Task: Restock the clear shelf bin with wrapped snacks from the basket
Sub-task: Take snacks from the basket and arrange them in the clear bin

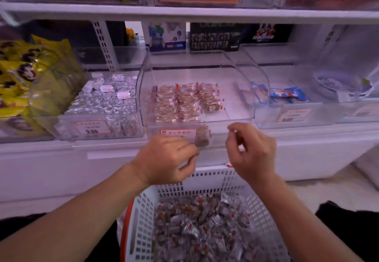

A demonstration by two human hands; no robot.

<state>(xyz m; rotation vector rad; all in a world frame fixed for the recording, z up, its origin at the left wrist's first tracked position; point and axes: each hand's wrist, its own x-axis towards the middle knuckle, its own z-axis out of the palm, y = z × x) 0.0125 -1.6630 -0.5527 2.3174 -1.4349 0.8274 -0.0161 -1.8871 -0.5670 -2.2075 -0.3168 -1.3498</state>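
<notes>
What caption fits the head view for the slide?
Left hand lifts a wrapped snack toward the part-filled clear bin while the right hand hovers above the full basket.

Two bare forearms reach in from the bottom edge, with no sleeves showing anywhere along them. The left hand (168, 159) and the right hand (253, 152) wear no gloves, rings, watch or wristbands that can be made out. Nails look short and plain, though blur hides detail. Dark, black clothing (346, 220) shows low at both sides.
</notes>
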